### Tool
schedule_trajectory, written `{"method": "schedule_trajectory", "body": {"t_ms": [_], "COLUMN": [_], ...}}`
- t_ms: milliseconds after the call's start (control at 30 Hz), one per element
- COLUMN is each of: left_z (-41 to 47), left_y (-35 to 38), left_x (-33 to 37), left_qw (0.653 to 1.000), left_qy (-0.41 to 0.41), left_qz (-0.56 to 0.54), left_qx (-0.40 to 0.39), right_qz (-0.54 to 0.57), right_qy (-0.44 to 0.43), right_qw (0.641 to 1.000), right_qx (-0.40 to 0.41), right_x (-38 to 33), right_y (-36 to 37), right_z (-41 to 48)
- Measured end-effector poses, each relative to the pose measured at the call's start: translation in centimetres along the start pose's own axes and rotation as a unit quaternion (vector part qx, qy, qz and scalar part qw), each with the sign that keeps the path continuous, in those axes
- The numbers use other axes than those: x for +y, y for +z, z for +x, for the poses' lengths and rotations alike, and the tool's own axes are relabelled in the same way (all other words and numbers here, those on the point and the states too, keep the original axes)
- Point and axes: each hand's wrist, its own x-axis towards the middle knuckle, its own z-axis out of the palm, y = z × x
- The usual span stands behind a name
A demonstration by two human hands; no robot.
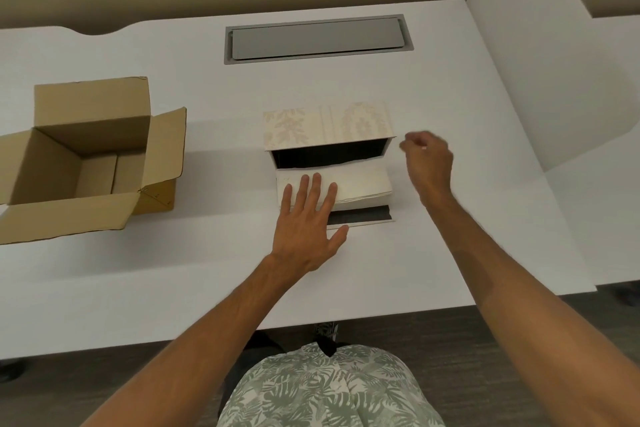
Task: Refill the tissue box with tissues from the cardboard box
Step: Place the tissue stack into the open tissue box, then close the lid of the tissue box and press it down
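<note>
A cream tissue box (pixel 327 128) with a leaf pattern lies on the white desk, its side open and the inside dark. A stack of white tissues (pixel 363 185) sits at that opening, half on the dark fold-down flap (pixel 360 215). My left hand (pixel 306 215) lies flat on the stack's left part with fingers spread. My right hand (pixel 427 159) hovers just right of the box, its fingers curled loosely with nothing seen in them. The brown cardboard box (pixel 86 163) stands open at the left, and what shows of its inside is bare.
A grey cable hatch (pixel 317 39) is set into the white desk (pixel 450 253) behind the tissue box. A white partition (pixel 554 62) rises on the right. The desk's front edge runs just before my patterned shirt.
</note>
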Motion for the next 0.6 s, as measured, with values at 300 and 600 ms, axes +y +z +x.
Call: {"method": "schedule_trajectory", "body": {"t_ms": [300,600], "left_z": [0.0,0.0], "left_y": [0.1,-0.1], "left_x": [0.2,0.1], "left_qw": [1.0,1.0], "left_qy": [-0.004,0.0], "left_qz": [0.007,0.005], "left_qx": [-0.002,-0.004], "right_qz": [-0.332,-0.413], "right_qy": [-0.291,-0.303], "right_qw": [0.866,0.801], "right_qx": [-0.234,-0.312], "right_x": [-7.7,-8.2], "right_y": [0.2,2.0], "right_z": [4.7,5.2]}}
